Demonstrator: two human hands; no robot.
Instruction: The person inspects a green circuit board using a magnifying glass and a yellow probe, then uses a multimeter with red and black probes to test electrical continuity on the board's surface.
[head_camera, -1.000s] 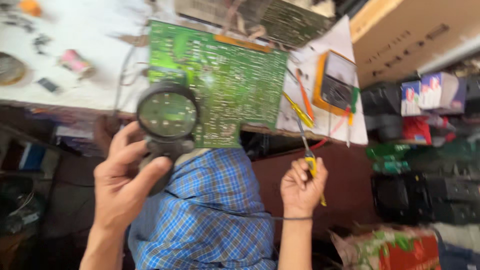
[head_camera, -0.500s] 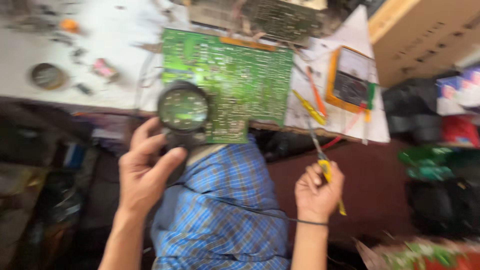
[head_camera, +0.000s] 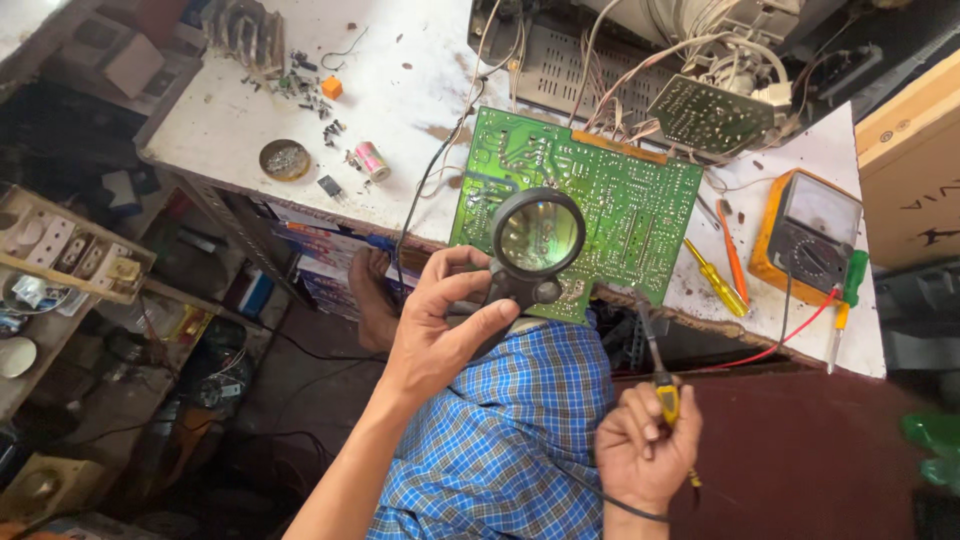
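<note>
The left hand (head_camera: 440, 330) is wrapped around the handle of a black magnifying glass (head_camera: 537, 237), its long axis running from 7 to 1 o'clock with the lens over the lower edge of the green circuit board (head_camera: 620, 200) on the white table (head_camera: 400, 90). The right hand (head_camera: 645, 450) is closed on a yellow-handled tool (head_camera: 660, 375), tip toward 11 o'clock at the board's edge. Compared with half a second ago, the lens sits further right on the board, and both forearms come up from 6 o'clock over a blue checked cloth (head_camera: 510, 440).

A black-framed round magnifying glass (head_camera: 537, 238) is held upright over the green circuit board's (head_camera: 620, 205) near edge; a yellow-handled soldering iron (head_camera: 660, 375) points up toward the board.
</note>
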